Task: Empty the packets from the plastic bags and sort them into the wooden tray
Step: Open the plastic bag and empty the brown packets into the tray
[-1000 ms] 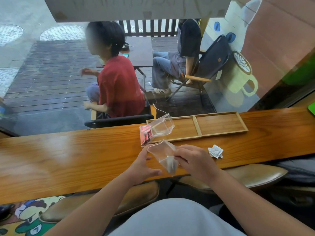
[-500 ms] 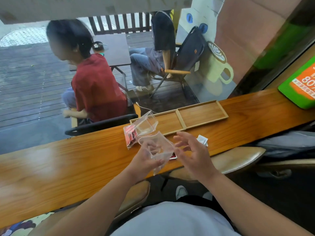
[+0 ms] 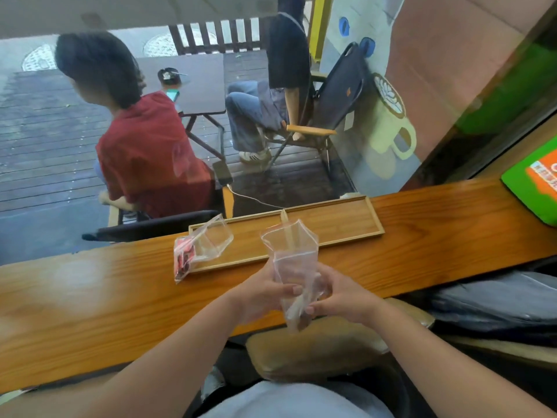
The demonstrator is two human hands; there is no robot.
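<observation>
Since the earlier frame we raised the limp, slippery clear bag (image 3: 291,260) mouth-up at centre frame; left hand (image 3: 262,292) and right hand (image 3: 340,297) pinched its lower half.

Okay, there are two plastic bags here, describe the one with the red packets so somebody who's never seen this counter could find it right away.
Start at the long wooden counter and find the wooden tray by the window. The bag with red packets lies across the tray's left end, its lower part on the counter. Unlike the clear bag held up in both hands, nobody touches it, and red shows at its lower left.
</observation>
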